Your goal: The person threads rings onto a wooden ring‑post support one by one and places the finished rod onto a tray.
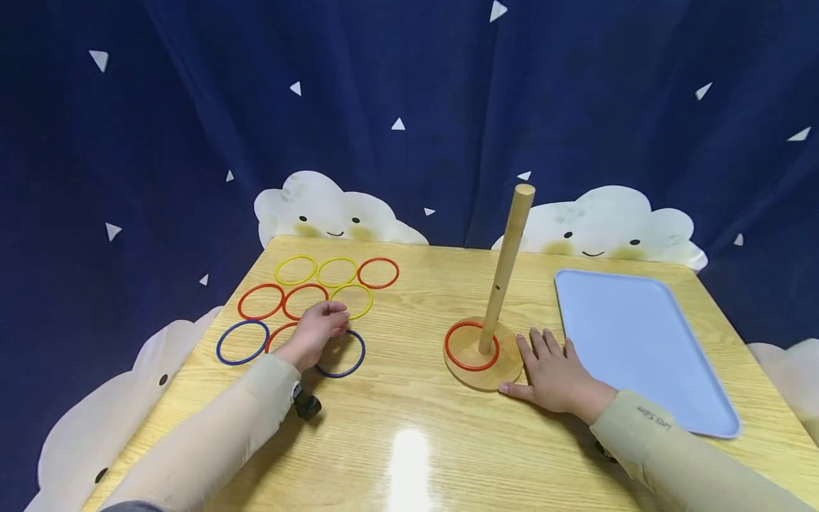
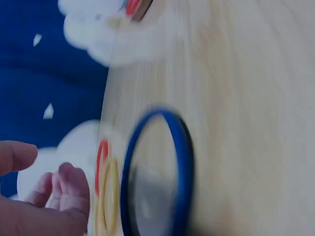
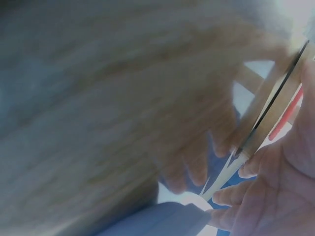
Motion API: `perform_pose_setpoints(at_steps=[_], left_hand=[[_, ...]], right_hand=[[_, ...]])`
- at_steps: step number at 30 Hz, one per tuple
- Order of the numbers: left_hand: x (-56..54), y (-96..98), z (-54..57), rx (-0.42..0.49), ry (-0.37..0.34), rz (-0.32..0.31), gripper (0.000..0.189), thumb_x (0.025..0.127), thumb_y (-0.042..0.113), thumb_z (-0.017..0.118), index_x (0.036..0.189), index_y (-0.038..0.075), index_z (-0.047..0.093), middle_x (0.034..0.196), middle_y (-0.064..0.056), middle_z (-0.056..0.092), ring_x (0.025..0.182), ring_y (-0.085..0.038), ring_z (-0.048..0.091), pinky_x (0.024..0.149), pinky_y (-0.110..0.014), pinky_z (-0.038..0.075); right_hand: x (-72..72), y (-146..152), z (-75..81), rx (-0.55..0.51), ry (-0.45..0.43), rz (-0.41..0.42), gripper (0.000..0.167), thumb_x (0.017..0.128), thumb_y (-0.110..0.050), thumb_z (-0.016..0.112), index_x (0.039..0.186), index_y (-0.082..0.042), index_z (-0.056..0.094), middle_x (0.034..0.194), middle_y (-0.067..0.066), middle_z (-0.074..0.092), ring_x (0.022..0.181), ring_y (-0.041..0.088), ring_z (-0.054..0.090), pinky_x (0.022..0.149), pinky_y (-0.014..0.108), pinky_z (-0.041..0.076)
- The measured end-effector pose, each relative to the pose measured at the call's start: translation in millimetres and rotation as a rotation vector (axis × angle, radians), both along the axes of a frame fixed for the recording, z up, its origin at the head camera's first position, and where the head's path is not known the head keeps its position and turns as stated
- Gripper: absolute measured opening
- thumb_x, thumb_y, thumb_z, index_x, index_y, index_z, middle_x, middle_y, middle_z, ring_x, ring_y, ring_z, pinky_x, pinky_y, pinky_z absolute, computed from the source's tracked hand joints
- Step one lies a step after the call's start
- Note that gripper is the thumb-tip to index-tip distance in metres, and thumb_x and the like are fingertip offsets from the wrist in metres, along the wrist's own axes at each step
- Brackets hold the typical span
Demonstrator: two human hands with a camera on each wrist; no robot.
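My left hand (image 1: 315,328) hovers among the flat rings on the left of the table, its fingers loosely bent. In the left wrist view, a gap shows between the thumb and the fingers (image 2: 74,189), with nothing held. Closest to it lie a blue ring (image 1: 362,361), a yellow ring (image 1: 371,304) and a red ring (image 1: 269,340) partly hidden by the hand. My right hand (image 1: 555,375) lies with spread fingers against the right edge of a round wooden base (image 1: 473,382). From that base rises a wooden post (image 1: 507,263), with one red ring (image 1: 472,368) round it.
More rings lie in rows at the left, including a red ring (image 1: 379,287), a yellow ring (image 1: 296,284) and a blue ring (image 1: 218,347). A light blue tray (image 1: 633,334) stands right of the post. Behind the table hangs a dark blue curtain (image 1: 384,78).
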State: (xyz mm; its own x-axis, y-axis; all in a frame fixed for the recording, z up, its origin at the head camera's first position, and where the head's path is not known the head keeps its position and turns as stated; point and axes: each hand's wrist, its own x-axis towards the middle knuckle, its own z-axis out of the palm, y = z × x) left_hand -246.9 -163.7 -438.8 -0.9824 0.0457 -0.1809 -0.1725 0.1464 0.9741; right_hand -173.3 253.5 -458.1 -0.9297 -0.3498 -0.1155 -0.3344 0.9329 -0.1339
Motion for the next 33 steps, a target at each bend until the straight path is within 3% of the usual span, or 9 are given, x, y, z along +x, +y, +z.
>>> perform_pose_setpoints(at_steps=[7, 8, 11, 15, 20, 26, 33], left_hand=[[26.9, -40.5, -16.6, 0.087, -0.037, 0.128, 0.030, 0.106, 0.002, 0.051, 0.130, -0.016, 0.046, 0.107, -0.010, 0.058, 0.092, -0.013, 0.060, 0.083, -0.022, 0.053], [30.4, -43.0, -20.6, 0.089, -0.036, 0.137, 0.029, 0.106, 0.001, 0.051, 0.129, -0.016, 0.047, 0.105, -0.009, 0.059, 0.091, -0.012, 0.060, 0.082, -0.021, 0.053], [40.3, -45.4, -29.9, 0.081, -0.015, 0.164, 0.029, 0.104, -0.003, 0.052, 0.127, -0.018, 0.048, 0.102, -0.008, 0.061, 0.087, -0.009, 0.060, 0.080, -0.019, 0.054], [50.2, -42.8, -29.7, 0.008, 0.004, 0.169, 0.034, 0.103, -0.002, 0.055, 0.131, -0.019, 0.050, 0.113, -0.019, 0.062, 0.092, -0.009, 0.060, 0.080, -0.018, 0.054], [53.7, -37.2, -26.1, -0.138, 0.052, 0.113, 0.035, 0.103, 0.000, 0.057, 0.133, -0.017, 0.054, 0.131, -0.032, 0.057, 0.112, -0.026, 0.058, 0.085, -0.017, 0.050], [51.3, -25.1, -28.3, -0.160, 0.055, 0.033, 0.030, 0.102, -0.002, 0.056, 0.129, -0.015, 0.059, 0.125, -0.030, 0.061, 0.115, -0.031, 0.059, 0.090, -0.026, 0.053], [43.3, -13.2, -26.6, -0.170, 0.078, 0.093, 0.030, 0.101, -0.002, 0.057, 0.129, -0.015, 0.058, 0.124, -0.028, 0.059, 0.112, -0.033, 0.059, 0.091, -0.030, 0.053]], right_hand=[[-5.6, 5.0, -9.7, 0.018, 0.014, 0.003, 0.112, 0.091, -0.082, 0.046, 0.156, 0.008, 0.034, 0.157, 0.039, 0.026, 0.145, 0.060, 0.022, 0.110, 0.080, 0.016], [-6.4, 6.4, -12.1, 0.018, 0.018, 0.004, 0.115, 0.090, -0.086, 0.042, 0.156, 0.008, 0.033, 0.158, 0.039, 0.025, 0.145, 0.059, 0.021, 0.110, 0.080, 0.016], [-6.8, 6.7, -11.8, 0.030, 0.015, 0.002, 0.114, 0.090, -0.085, 0.045, 0.155, 0.008, 0.034, 0.157, 0.039, 0.026, 0.144, 0.060, 0.022, 0.109, 0.080, 0.017], [-3.9, 1.8, -3.1, 0.042, -0.001, 0.000, 0.107, 0.092, -0.076, 0.054, 0.155, 0.008, 0.034, 0.157, 0.039, 0.026, 0.144, 0.059, 0.022, 0.109, 0.080, 0.019], [-1.6, -0.6, -0.2, 0.027, -0.010, -0.002, 0.106, 0.093, -0.074, 0.056, 0.155, 0.009, 0.034, 0.157, 0.039, 0.027, 0.145, 0.059, 0.022, 0.109, 0.080, 0.018], [-0.4, -0.2, -0.5, 0.024, -0.014, -0.003, 0.106, 0.093, -0.074, 0.056, 0.155, 0.009, 0.034, 0.157, 0.039, 0.026, 0.145, 0.059, 0.022, 0.110, 0.079, 0.018], [1.0, -1.2, 2.5, 0.031, -0.009, -0.003, 0.105, 0.094, -0.074, 0.055, 0.156, 0.008, 0.034, 0.159, 0.038, 0.024, 0.144, 0.059, 0.023, 0.109, 0.080, 0.020]])
